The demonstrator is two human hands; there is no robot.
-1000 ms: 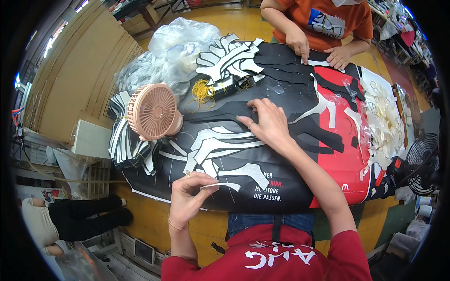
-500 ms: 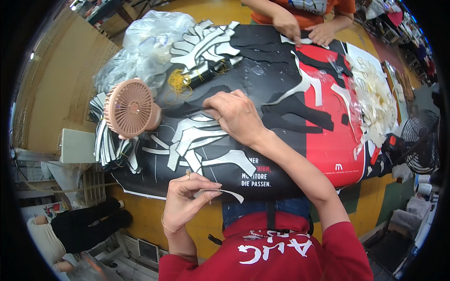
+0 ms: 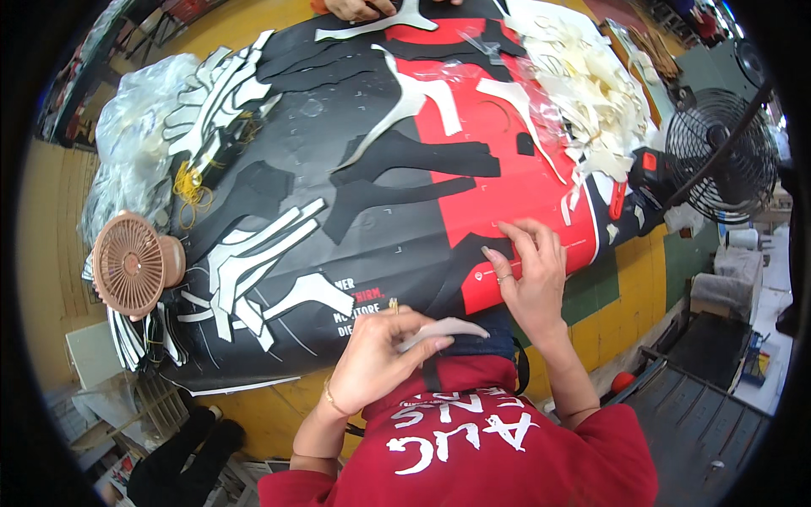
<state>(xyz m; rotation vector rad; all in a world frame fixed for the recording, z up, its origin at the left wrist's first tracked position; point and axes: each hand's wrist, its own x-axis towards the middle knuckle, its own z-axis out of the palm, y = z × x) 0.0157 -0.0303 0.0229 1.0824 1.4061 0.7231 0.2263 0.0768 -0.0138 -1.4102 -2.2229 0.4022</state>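
Between the thumb and fingers of my left hand (image 3: 372, 355) is a thin, curved white cut piece (image 3: 452, 328), held in front of my red shirt near the table's front edge. My right hand (image 3: 534, 279) is over the red part of the table cover, fingers curved and apart. Its thumb tip touches or hovers over a black cut piece (image 3: 480, 248); which of these I cannot tell. To the left lies a loose pile of white pieces with dark edges (image 3: 245, 262). Two wider black pieces (image 3: 422, 158) rest further back.
A pink fan (image 3: 131, 264) stands at the left, by clear plastic bags (image 3: 139, 127) and bundled pieces (image 3: 215, 93). Cream scraps (image 3: 583, 84) heap at the back right, near a black fan (image 3: 722, 144). Another person's hand (image 3: 359, 8) works at the far edge.
My right hand has moved from the left pile to the red area, where a black piece now lies by its fingers. My left hand still holds the white piece. The view has shifted right.
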